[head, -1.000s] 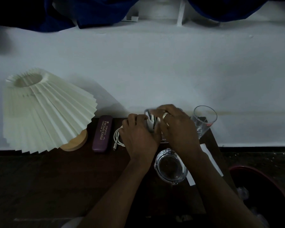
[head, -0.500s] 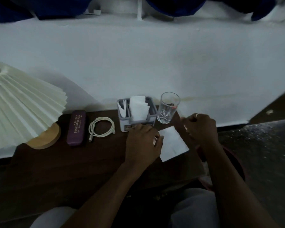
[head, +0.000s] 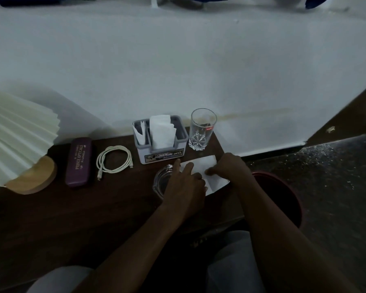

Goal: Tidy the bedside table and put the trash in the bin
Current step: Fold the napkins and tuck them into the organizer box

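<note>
Both hands press on a white paper (head: 206,169) at the bench's (head: 82,212) right edge. Left hand (head: 185,183) lies flat with spread fingers; right hand (head: 228,167) pinches the paper's edge.

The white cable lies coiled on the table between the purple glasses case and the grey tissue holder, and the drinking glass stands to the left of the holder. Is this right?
Not quite. The head view shows the drinking glass standing to the right of the grey tissue holder, not the left. The rest holds: the white cable lies coiled on the table between the purple glasses case and the holder.
</note>
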